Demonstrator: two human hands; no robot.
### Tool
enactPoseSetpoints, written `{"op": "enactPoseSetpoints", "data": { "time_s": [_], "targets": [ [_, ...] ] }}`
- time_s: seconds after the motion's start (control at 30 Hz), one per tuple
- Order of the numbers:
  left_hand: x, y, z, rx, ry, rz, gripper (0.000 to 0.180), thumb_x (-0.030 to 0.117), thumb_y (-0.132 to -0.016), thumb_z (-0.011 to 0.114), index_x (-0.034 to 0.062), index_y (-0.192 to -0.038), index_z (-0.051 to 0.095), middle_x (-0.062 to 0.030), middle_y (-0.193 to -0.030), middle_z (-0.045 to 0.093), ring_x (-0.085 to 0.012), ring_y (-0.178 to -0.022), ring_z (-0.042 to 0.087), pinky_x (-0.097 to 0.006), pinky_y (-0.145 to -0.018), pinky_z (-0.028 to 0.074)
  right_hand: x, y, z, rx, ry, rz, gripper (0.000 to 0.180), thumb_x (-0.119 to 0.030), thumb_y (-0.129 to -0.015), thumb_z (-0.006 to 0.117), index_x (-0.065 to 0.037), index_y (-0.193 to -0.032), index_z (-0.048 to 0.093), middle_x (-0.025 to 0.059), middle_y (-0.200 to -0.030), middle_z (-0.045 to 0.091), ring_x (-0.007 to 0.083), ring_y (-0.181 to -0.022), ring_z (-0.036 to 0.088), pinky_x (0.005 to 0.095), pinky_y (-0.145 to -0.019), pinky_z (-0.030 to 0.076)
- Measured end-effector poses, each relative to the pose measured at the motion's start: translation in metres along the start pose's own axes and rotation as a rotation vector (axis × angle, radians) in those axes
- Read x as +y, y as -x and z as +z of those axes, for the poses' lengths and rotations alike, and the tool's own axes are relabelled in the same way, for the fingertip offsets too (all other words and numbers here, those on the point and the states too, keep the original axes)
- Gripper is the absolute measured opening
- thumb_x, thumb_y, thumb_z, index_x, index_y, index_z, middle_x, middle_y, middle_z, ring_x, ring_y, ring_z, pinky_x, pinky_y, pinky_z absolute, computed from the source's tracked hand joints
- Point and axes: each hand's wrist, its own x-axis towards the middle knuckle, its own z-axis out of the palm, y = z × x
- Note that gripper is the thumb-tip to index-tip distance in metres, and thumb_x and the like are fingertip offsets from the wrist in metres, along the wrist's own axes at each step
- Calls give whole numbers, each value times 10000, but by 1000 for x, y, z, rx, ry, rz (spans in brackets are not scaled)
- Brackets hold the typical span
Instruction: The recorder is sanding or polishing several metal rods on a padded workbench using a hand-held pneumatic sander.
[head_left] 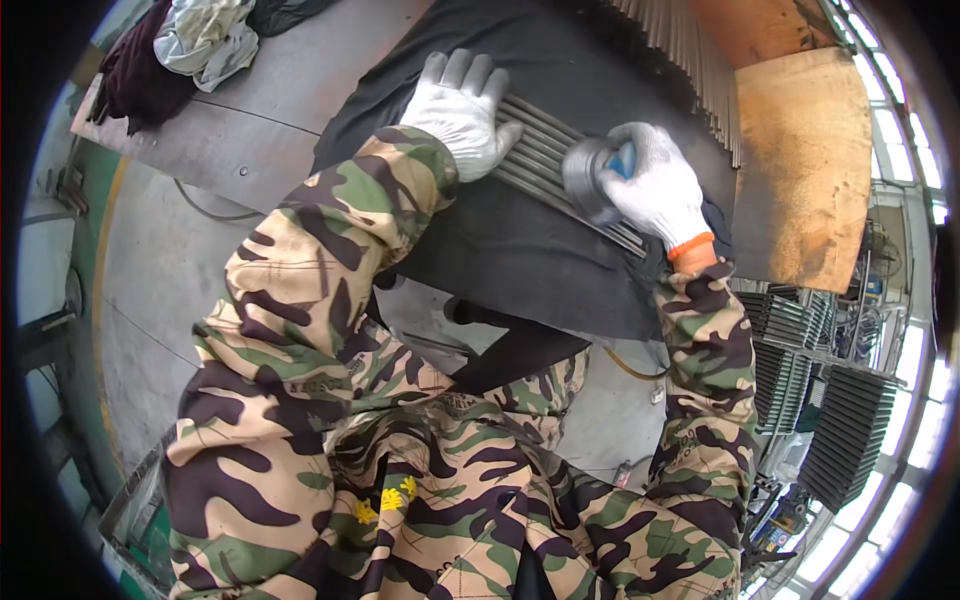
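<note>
My left hand [458,112], in a white knitted glove with grey fingertips, lies flat with its fingers stretched out. It rests at the left end of a row of several slim metal rods [540,148] lying side by side on a black cloth [480,240]. In a matching glove with an orange cuff, my right hand [652,185] is closed round a palm sander [588,180] that has a round grey body and a blue part under my fingers. The sander sits over the right end of the rods, slightly blurred. Its underside is hidden.
Many more metal rods [690,70] lie in a row at the far right, beside a stained wooden board [800,160]. Crumpled rags [205,40] lie on the table at the far left. Racks of stacked dark bars [845,435] stand off to the right.
</note>
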Motion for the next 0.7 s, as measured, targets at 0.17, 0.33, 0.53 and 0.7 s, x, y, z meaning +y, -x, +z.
{"op": "enactPoseSetpoints", "data": {
  "time_s": [0.17, 0.33, 0.53, 0.7],
  "targets": [
    [11, 2, 7, 72, -4, -36, 691, 456, -951, 726, -45, -1415, 624, -215, -1440, 620, -395, -1373, 549, -550, -1227, 373, -17, 16, -5, -45, -17, -39, 342, -313, -885, 784, -160, -1186, 724, 130, -1166, 717, 376, -1148, 704, 477, -1007, 586],
    [-18, -2, -3, -135, 107, 101, 618, 388, -939, 723, -35, -1383, 643, -209, -1389, 652, -387, -1337, 582, -525, -1202, 405, -27, 11, -4, -56, -7, -23, 363, -328, -884, 778, -163, -1201, 716, 126, -1168, 712, 376, -1143, 702, 475, -1010, 588],
    [-8, 34, -5, 93, 101, 74, 630, 324, -894, 769, -29, -1396, 628, -217, -1391, 629, -414, -1370, 559, -566, -1224, 388, -45, -6, 10, -9, -7, -28, 368, -348, -898, 768, -169, -1216, 720, 131, -1170, 710, 372, -1170, 707, 482, -1013, 592],
    [-3, 17, -3, 130, 131, 96, 666, 291, -865, 760, -51, -1419, 617, -223, -1468, 605, -405, -1407, 541, -557, -1221, 391, -60, 0, -2, -11, -15, -73, 389, -356, -883, 773, -165, -1217, 715, 133, -1157, 710, 380, -1130, 712, 490, -996, 599]
  ]
}}
